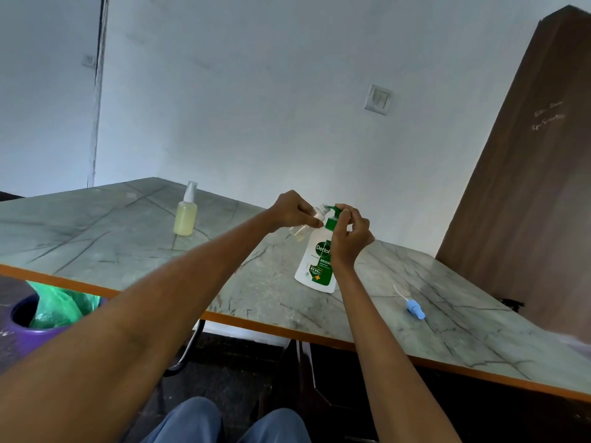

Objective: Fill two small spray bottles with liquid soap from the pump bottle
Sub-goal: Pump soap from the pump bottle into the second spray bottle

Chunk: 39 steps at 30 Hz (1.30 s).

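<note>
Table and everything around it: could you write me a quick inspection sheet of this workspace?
Surface: grey marbled table with orange edge, against a white wall.
Job's things: white pump bottle with green pump head stands upright; small clear uncapped spray bottle is held tilted at the pump spout, a little yellowish liquid inside; capped clear spray bottle of pale yellow liquid stands apart; blue sprayer cap with dip tube lies loose.
Clutter: nothing seen.
Grippers: left hand grips the uncapped bottle; right hand holds the pump head.
Cables: nothing seen.
Surroundings: purple bin with green bag, wall switch, brown wooden panel.
</note>
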{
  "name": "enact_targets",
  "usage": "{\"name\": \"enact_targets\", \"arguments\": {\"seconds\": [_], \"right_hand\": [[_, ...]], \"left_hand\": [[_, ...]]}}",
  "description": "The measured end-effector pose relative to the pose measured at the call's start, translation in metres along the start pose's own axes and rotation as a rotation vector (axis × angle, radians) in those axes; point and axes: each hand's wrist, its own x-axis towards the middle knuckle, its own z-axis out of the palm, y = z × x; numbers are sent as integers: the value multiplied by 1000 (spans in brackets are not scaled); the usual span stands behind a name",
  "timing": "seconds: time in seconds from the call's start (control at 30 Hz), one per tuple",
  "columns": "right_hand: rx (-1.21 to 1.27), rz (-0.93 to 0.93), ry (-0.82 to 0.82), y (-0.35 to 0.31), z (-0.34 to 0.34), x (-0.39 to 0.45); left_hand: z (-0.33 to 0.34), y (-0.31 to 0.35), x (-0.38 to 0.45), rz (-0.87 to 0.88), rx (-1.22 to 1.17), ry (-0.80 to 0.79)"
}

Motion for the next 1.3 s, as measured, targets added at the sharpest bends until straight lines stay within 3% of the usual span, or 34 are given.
{"name": "enact_targets", "arguments": {"seconds": [0.73, 1.3], "right_hand": [[21, 52, 4, -9, -2, 4], [-41, -8, 26, -4, 0, 9]], "left_hand": [[0, 6, -1, -13, -3, 12], [0, 2, -4, -20, 4, 12]]}}
